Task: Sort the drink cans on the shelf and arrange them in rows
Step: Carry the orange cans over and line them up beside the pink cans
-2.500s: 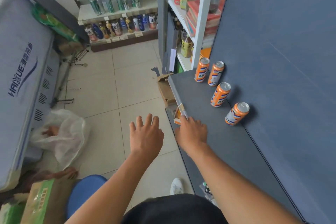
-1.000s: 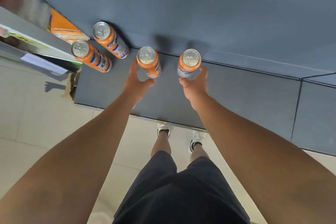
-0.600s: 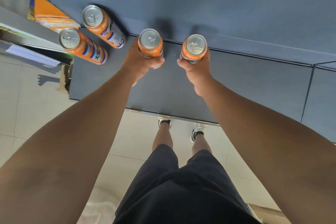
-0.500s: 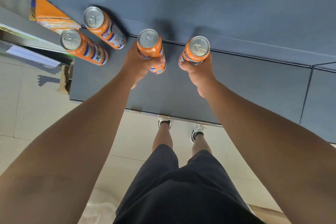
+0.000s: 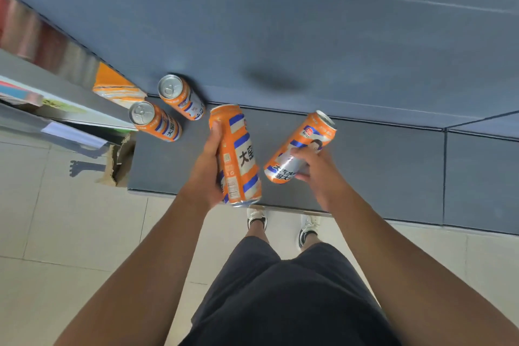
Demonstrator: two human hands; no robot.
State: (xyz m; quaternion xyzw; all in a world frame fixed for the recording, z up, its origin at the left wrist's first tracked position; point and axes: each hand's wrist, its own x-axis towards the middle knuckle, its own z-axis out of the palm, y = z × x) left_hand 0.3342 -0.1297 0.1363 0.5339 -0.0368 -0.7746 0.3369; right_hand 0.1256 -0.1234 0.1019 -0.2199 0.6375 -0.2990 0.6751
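I look down on a low grey shelf with orange drink cans. My left hand grips one orange can, lifted off the shelf and tipped so its side faces me. My right hand holds a second orange can, tilted with its top toward the upper right. Two more orange cans stand upright at the shelf's left end, one near the back panel and one in front of it.
A blue-grey back panel rises behind the shelf. An orange carton and a neighbouring shelf unit lie at the left. Torn cardboard sits by the shelf's left corner. Tiled floor and my feet are below the shelf edge.
Both hands have lifted their cans off the shelf and pulled them toward me, tipping them over so the sides show. The two left cans stayed put.
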